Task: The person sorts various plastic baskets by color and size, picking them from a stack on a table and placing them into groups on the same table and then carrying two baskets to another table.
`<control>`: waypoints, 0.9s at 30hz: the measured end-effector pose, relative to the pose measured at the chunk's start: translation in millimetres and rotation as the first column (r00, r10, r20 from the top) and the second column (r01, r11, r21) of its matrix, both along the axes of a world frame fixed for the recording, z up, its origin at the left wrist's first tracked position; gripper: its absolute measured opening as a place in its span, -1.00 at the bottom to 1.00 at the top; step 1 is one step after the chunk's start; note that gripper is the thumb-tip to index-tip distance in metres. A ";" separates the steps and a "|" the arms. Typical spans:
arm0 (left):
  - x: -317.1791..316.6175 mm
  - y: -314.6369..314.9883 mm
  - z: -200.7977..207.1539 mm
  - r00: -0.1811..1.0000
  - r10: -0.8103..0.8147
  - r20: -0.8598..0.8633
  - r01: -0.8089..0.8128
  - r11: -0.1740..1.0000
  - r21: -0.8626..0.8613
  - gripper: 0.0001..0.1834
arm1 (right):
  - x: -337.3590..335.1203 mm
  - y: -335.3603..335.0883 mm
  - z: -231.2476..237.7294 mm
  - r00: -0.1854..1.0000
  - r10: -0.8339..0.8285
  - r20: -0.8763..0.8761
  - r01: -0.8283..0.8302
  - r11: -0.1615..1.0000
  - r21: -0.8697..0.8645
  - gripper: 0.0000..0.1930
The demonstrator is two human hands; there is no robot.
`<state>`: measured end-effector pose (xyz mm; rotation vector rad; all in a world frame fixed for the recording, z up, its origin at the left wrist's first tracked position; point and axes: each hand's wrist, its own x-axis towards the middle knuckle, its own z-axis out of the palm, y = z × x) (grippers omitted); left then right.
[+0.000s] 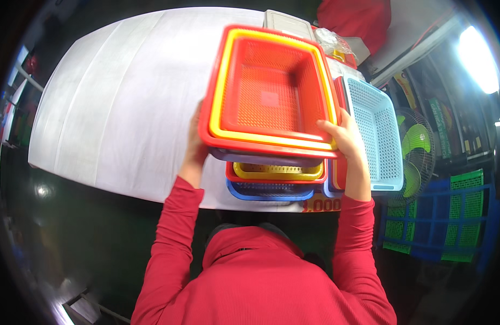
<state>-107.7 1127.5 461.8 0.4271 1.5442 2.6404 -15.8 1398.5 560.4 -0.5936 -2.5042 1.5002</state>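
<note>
Both my hands hold a stack of nested plastic baskets, red and yellow, raised above the table's near right part. My right hand grips the right near corner, its thumb over the rim. At the left side my left hand is closed against the stack; its fingers are mostly hidden under it. Below the held stack sit more baskets, a yellow one inside a red one, with a blue basket beneath. A light blue basket stands to the right, beside my right hand.
A white cloth covers the long table. At its far right lie a grey lidded box and a clear plastic bag. A fan with green blades stands right of the table, near blue and green racks.
</note>
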 end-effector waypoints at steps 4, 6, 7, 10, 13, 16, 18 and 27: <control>16.9 34.0 -23.2 0.991 -0.091 0.095 0.089 0.996 0.029 -0.61 | 19.1 26.6 -26.6 0.987 -0.074 0.145 0.068 0.997 0.044 -0.55; 20.2 40.1 -38.5 0.973 -0.136 0.187 0.133 0.991 0.031 -0.62 | 24.7 36.2 -45.6 0.989 -0.056 0.139 0.041 0.993 0.107 -0.55; 20.1 40.1 -48.5 0.970 -0.150 0.192 0.148 0.989 0.026 -0.62 | 24.6 38.8 -53.8 0.990 -0.067 0.125 0.056 0.995 0.087 -0.50; 5.9 31.4 -97.2 0.965 0.009 -0.263 -0.157 0.822 -0.547 -0.63 | 24.8 40.3 -64.2 0.986 -0.130 0.108 0.082 0.927 0.365 -0.35; -19.1 -2.6 -103.4 0.845 0.172 -0.507 -0.518 0.503 -0.692 -0.64 | 35.3 34.3 -41.9 0.992 -0.128 -0.010 0.112 0.826 0.552 -0.32; 0.4 -30.0 -55.8 0.889 0.390 -0.239 -0.452 0.672 -0.586 -0.66 | 68.5 51.5 -17.8 0.950 -0.189 -0.249 0.294 0.808 0.511 -0.49; 18.4 -23.5 -18.6 0.879 0.411 -0.242 -0.472 0.676 -0.566 -0.68 | 92.5 72.4 -23.6 0.949 -0.280 -0.142 0.313 0.799 0.513 -0.48; 119.5 81.2 37.7 0.845 -0.083 -0.529 -0.217 0.851 -0.479 -0.74 | 102.9 68.6 -38.0 0.927 -0.348 0.139 0.136 0.658 0.741 -0.63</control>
